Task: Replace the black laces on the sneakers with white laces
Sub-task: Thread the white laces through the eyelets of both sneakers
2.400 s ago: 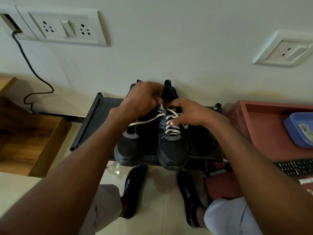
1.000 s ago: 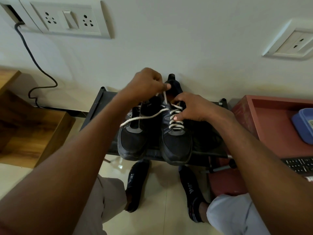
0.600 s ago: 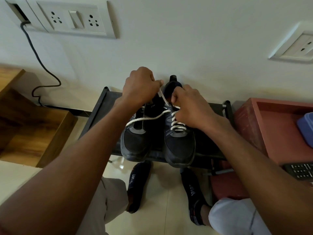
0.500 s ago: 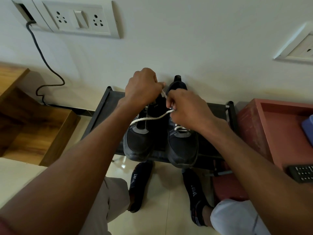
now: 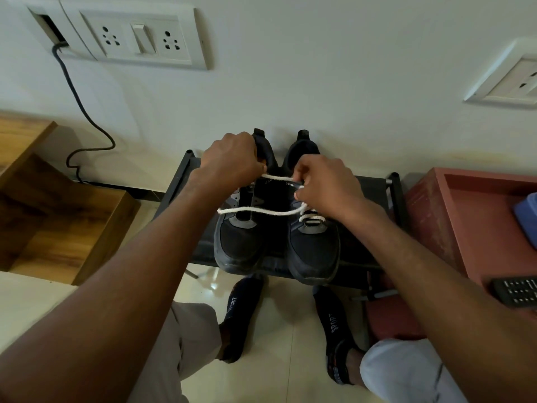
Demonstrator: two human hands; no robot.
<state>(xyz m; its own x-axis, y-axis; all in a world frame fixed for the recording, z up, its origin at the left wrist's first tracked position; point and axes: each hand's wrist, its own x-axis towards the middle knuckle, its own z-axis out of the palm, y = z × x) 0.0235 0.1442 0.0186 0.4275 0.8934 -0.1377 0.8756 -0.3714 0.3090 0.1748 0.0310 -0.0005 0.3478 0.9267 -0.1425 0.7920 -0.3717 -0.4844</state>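
Plain off-white wall (image 5: 319,68) behind. Switch-and-socket plate (image 5: 136,39) upper left, dark cable (image 5: 84,112) hanging from it. 2nd socket plate (image 5: 505,80) upper right. Glossy cream tile floor (image 5: 290,330). Low black rack (image 5: 180,181) against wall. Wooden unit (image 5: 58,216) left, reddish cabinet (image 5: 453,228) right.

Soft, dim indoor light, brightest on the white wall (image 5: 319,68) at the far side; the sneakers (image 5: 279,237) sit in shade, their black detail muddy. A pale glare patch shows on the floor tiles (image 5: 212,283). Wide-angle bending curves the switch plate (image 5: 136,39) at far left; near forearms look soft
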